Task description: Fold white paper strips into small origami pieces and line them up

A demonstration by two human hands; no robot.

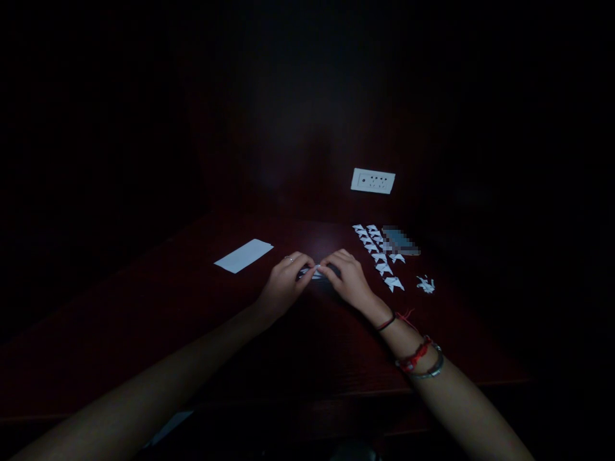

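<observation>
Both my hands meet over a small folded piece of white paper [317, 273] at the middle of the dark red table [269, 358]. My left hand [289, 280], with a ring on one finger, pinches the paper's left side. From the right, my right hand [346, 275] grips it with thumb and fingers, and bracelets circle that forearm. The fingers cover much of the paper, so its exact shape is hidden. To the left lies a flat stack of white paper sheets [244, 256]. Several small folded paper pieces [379, 258] stand in rows to the right.
A blurred-out flat device, perhaps a phone [401, 241], lies beside the rows. Nearer me is a little heap of white paper scraps [425, 285]. A white socket panel [373, 181] is set in the wall behind the table. Below the table's front edge, a pale sheet [170, 428] shows. The surroundings are very dark.
</observation>
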